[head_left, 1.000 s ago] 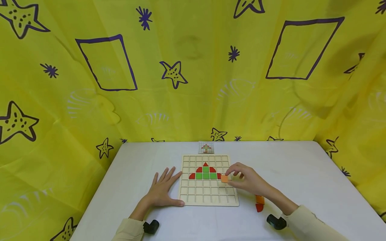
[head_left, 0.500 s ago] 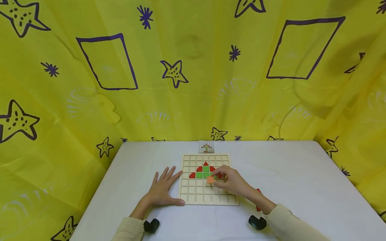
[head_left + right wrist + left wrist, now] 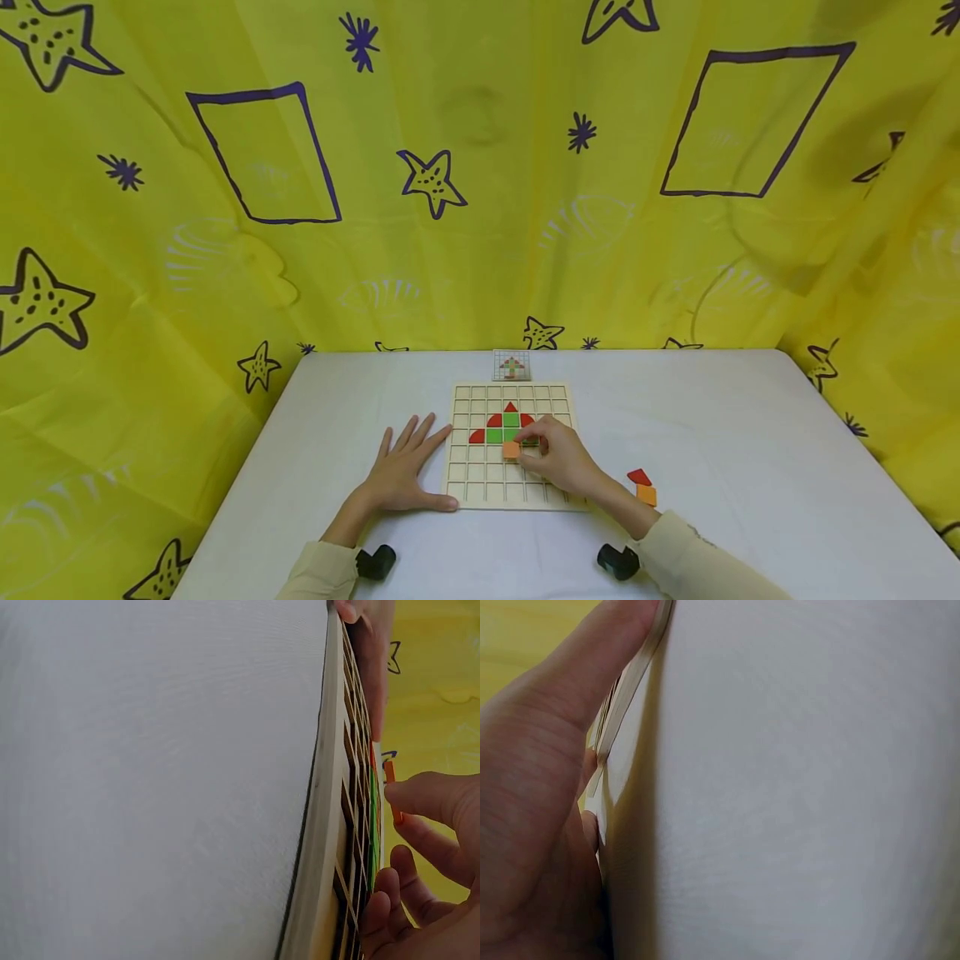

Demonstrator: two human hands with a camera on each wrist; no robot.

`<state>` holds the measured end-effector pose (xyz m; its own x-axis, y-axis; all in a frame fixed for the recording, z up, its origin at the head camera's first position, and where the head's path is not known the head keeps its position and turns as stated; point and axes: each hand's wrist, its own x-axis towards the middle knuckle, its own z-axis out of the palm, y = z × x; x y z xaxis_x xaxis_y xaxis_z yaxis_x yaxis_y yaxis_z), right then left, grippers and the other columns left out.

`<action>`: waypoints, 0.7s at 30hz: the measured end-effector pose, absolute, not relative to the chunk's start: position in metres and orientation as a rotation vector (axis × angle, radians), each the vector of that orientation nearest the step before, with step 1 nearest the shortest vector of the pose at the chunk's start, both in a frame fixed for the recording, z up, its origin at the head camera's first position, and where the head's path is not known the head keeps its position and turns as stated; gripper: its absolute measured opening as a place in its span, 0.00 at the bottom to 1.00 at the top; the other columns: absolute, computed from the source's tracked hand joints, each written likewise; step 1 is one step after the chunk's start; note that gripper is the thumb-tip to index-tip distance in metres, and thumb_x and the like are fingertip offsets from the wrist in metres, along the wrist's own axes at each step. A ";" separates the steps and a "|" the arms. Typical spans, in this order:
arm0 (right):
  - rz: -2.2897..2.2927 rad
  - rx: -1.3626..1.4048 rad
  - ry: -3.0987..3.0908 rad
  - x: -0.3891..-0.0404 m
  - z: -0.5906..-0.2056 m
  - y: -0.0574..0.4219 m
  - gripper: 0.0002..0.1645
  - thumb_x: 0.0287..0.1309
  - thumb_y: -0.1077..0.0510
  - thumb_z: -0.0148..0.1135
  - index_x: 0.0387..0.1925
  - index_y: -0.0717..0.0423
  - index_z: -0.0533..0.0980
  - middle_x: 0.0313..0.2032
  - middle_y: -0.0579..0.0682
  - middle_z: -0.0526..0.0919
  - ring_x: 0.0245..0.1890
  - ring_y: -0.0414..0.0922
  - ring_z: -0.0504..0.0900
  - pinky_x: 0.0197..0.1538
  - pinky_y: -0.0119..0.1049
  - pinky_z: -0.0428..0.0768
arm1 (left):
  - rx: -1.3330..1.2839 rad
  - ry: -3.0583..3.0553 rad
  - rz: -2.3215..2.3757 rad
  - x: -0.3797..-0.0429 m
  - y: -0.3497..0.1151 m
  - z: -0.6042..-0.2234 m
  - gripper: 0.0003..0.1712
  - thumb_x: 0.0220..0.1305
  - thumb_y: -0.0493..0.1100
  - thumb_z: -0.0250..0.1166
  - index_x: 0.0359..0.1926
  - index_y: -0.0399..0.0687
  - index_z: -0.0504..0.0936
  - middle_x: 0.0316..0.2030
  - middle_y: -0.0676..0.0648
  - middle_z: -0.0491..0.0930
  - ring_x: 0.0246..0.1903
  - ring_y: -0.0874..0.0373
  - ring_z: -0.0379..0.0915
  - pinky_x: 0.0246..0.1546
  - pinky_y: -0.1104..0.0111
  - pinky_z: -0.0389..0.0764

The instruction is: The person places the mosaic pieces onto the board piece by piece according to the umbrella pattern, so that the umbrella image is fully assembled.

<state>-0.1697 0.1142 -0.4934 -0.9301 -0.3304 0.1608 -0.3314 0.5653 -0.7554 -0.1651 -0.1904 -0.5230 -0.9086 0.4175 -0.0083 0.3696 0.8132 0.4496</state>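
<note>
A pale wooden grid board [image 3: 486, 493] lies on the white table with red and green pieces set in its cells. Green squares [image 3: 511, 419] form the middle of the shape, and a red triangle [image 3: 511, 407] tops it. My right hand [image 3: 558, 457] pinches an orange square tile [image 3: 512, 451] between thumb and forefinger, just below the green row. In the right wrist view the orange tile [image 3: 393, 791] is tilted above the board's surface. My left hand [image 3: 405, 475] lies spread with straight fingers, its thumb and a fingertip touching the board's left edge.
A small pattern card [image 3: 512, 365] stands behind the board. Right of the board, near my right forearm, lie an orange piece [image 3: 646, 495] and a red piece [image 3: 639, 477]. A yellow curtain [image 3: 480, 208] hangs along the table's back edge.
My right hand has carried the orange tile leftward across the board, from its right side to below the middle of the green row. My left hand has stayed in place.
</note>
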 end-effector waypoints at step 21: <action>1.243 0.552 -2.800 -0.168 -0.496 0.108 0.10 0.51 0.69 0.73 0.38 0.59 0.87 0.30 0.44 0.75 0.29 0.42 0.69 0.33 0.31 0.69 | 0.627 2.881 0.690 -0.166 -0.191 -0.524 0.72 0.38 0.83 0.71 0.81 0.65 0.55 0.82 0.49 0.42 0.81 0.44 0.30 0.73 0.37 0.27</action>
